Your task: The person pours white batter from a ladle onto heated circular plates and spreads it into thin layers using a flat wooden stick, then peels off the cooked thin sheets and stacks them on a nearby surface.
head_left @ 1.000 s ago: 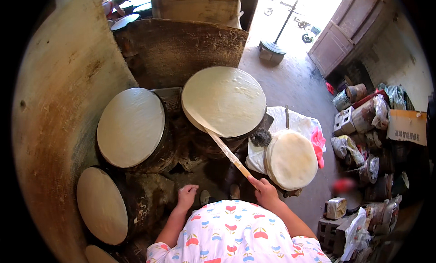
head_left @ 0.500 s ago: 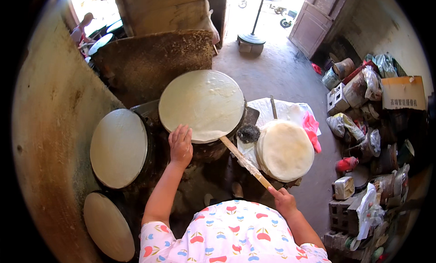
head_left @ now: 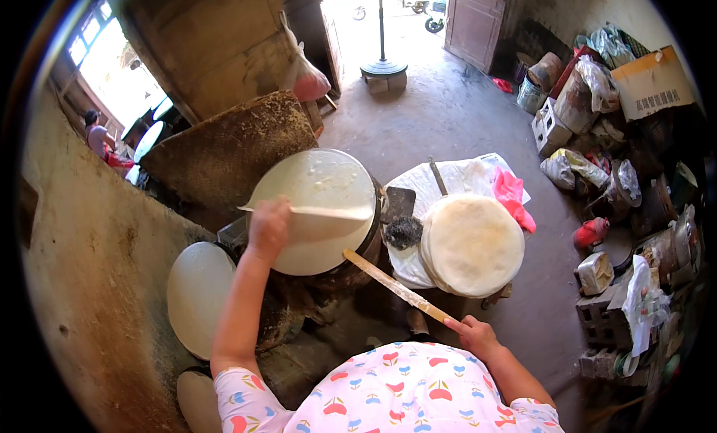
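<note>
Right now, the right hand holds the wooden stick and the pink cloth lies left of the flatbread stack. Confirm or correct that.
Only the cloth's side is wrong: the head view shows the pink cloth right of the flatbread stack. The right hand does hold the wooden stick.

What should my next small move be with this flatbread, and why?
Probably peel the flatbread farther up with your left hand: it grips a raised edge, while the far part looks flat on the griddle. Your right hand holds the wooden stick near the rim.
</note>
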The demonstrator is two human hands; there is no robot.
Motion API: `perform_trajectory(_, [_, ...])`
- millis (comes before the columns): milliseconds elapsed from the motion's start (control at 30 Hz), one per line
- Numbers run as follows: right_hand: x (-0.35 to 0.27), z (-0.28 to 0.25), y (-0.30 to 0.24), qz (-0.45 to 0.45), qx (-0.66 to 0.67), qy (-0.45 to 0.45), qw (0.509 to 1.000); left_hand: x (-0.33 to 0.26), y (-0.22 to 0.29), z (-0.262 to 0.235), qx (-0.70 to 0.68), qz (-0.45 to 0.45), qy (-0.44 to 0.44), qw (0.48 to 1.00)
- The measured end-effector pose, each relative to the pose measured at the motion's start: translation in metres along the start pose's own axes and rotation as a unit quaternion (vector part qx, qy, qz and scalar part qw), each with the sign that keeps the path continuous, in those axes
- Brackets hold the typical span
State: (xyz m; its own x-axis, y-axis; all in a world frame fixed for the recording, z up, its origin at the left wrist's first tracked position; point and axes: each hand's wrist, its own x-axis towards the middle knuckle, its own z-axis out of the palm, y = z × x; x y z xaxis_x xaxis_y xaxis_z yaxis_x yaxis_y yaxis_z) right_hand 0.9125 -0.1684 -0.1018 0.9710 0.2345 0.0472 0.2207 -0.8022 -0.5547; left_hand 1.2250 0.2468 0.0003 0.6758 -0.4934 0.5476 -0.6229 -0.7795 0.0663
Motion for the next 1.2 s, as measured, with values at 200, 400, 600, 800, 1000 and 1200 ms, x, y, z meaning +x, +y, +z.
perform_trajectory(200, [-0.002,0.004,0.017,0.017,-0.003,0.018,1.0,0.052,-0.072,-0.032,-0.041,-0.216,0.156,0.963])
perform_trajectory(400, [0.0,0.001,0.026,0.026,0.011,0.048,0.998,0.09,-0.07,-0.051,-0.096,-0.158,0.105,0.977])
perform_trajectory(600, [0.025,-0.017,0.02,-0.014,0.012,0.035,0.999,0.076,-0.044,-0.059,-0.106,-0.175,-0.329,0.922])
perform_trajectory(800, [0.05,-0.016,0.015,-0.025,-0.012,0.003,1.0,0.047,0.022,-0.057,-0.211,-0.219,-0.44,0.845])
perform_trajectory(1000, [0.057,-0.027,0.008,0.001,-0.008,0.014,1.0,-0.014,0.091,0.046,-0.023,-0.106,-0.282,0.953])
perform_trajectory(1200, [0.057,-0.036,0.017,-0.007,0.004,0.004,1.0,-0.003,0.104,0.075,0.106,-0.127,-0.226,0.96])
